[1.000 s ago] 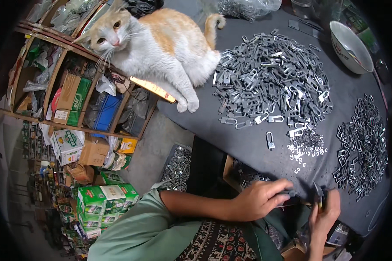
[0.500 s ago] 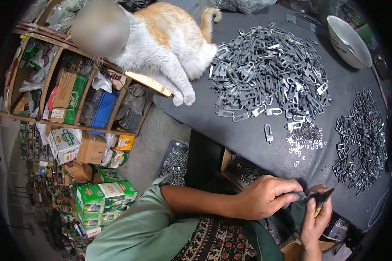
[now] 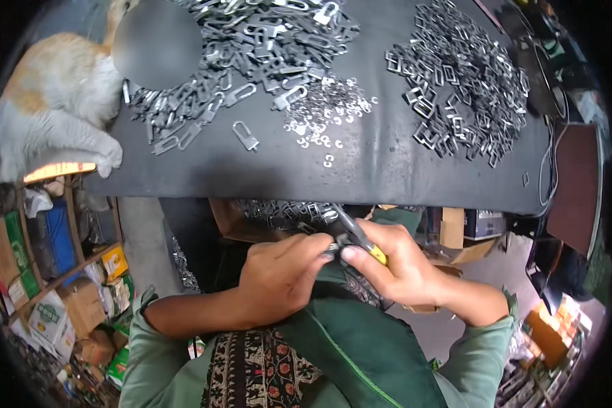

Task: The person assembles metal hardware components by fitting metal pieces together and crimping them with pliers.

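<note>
My left hand (image 3: pixel 285 275) is closed in a pinch on a small metal piece (image 3: pixel 331 249), mostly hidden by the fingers. Close against it, my right hand (image 3: pixel 398 265) is wrapped around pliers (image 3: pixel 358 233) with a dark, pointed front and a yellow grip. Both hands are just off the table's near edge, above my lap. On the dark table (image 3: pixel 387 180) lie a pile of long looped metal parts (image 3: pixel 258 44), a small heap of c-shaped clips (image 3: pixel 326 105) and, to the right, a pile of rectangular metal frames (image 3: pixel 462 81). One looped part (image 3: pixel 245 136) lies apart.
An orange-and-white cat (image 3: pixel 61 102) rests at the table's left end, beside the looped parts. Below the near edge, a cardboard box (image 3: pixel 228 221) holds metal parts. Shelves with boxes (image 3: pixel 61 231) stand at left. A cable (image 3: pixel 554 170) hangs near the right edge.
The view has swung right, so the cat and piles appear farther left and higher. Both hands still hold their things; the pliers' tip now points up and left instead of right.
</note>
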`<state>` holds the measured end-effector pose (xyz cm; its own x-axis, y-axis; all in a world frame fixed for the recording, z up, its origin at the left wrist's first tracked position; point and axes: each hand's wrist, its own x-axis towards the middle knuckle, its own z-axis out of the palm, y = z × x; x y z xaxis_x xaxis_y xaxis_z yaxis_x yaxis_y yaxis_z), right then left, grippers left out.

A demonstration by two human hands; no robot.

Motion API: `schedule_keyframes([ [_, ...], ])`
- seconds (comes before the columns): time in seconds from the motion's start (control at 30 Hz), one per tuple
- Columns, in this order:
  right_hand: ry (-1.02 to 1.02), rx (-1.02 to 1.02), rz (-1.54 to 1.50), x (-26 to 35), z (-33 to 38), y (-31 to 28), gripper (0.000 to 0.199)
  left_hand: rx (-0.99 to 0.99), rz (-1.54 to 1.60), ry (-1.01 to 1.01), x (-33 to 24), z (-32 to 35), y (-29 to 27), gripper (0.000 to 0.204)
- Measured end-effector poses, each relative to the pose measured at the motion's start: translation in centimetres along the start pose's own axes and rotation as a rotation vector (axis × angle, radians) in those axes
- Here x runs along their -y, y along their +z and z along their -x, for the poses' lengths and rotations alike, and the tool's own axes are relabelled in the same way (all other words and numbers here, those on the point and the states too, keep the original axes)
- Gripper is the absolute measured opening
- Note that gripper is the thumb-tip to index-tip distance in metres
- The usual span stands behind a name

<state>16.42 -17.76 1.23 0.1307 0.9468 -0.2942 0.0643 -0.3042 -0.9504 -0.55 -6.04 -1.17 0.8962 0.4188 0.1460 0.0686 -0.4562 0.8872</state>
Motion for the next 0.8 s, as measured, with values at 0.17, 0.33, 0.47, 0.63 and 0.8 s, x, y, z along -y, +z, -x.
schedule_keyframes([
  [0.17,-0.102,0.162,0.391,1.4,-1.0,-2.3,0.025,0.437,0.59,-0.531,0.3,-0.9,-2.5,0.028],
  [0.33,-0.333,-0.265,1.348,2.8,-3.2,-6.4,0.033,0.403,0.952,-0.715,0.4,-0.1,-3.5,0.03],
  [0.47,-0.438,-0.281,1.514,2.6,-4.9,-7.2,0.033,0.429,0.917,-0.587,0.6,-0.6,-3.0,0.026],
  [0.63,-0.472,-0.234,1.543,2.4,-5.6,-7.3,0.03,0.212,0.606,-0.333,0.9,-0.7,-2.7,0.018],
  [0.8,-0.456,-0.209,1.574,2.8,-5.6,-7.2,0.027,0.198,0.562,-0.446,0.6,-1.1,-3.8,0.02],
])
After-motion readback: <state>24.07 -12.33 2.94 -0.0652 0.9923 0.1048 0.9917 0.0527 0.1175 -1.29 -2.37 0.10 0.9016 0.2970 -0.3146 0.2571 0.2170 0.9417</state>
